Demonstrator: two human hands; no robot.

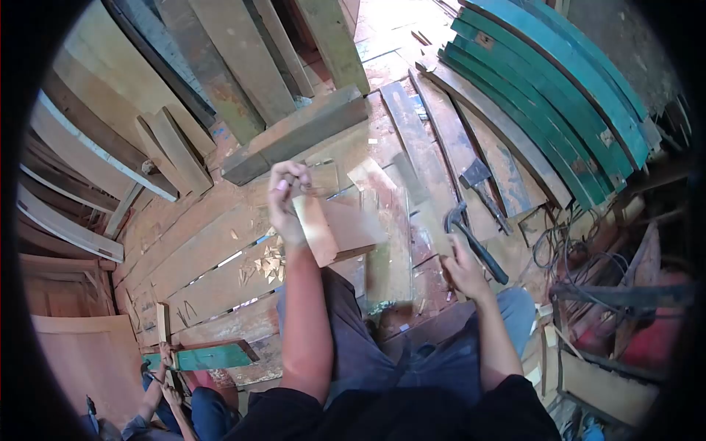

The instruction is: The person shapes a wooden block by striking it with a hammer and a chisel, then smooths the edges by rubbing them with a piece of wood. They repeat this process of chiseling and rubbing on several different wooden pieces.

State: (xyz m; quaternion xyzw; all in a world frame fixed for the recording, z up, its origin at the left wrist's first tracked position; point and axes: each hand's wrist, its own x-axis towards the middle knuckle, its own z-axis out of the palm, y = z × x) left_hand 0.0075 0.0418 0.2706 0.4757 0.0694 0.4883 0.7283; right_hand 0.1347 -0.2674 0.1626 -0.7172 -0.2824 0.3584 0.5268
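Observation:
My left hand (289,195) is closed, its curled fingers at the upper end of a pale wooden block (316,231), which stands tilted beside my wrist. Lower right of it, my right hand (463,268) is wrapped around the near end of a long, flat, blade-like tool (432,224). Motion smears this tool, so I cannot tell its exact kind. A hammer (482,250) with a dark handle lies just right of that hand. Above the hammer rests a broad-headed tool (482,187), maybe a hatchet or mallet. Wood chips (271,264) lie left of my left forearm.
A thick beam (301,132) lies ahead on the plank floor. Curved green boards (544,95) are stacked at upper right, above tangled wire (570,246). Boards (110,95) lean at the left. At lower left, a co-worker's hands (170,382) hold wood near a green board (213,356).

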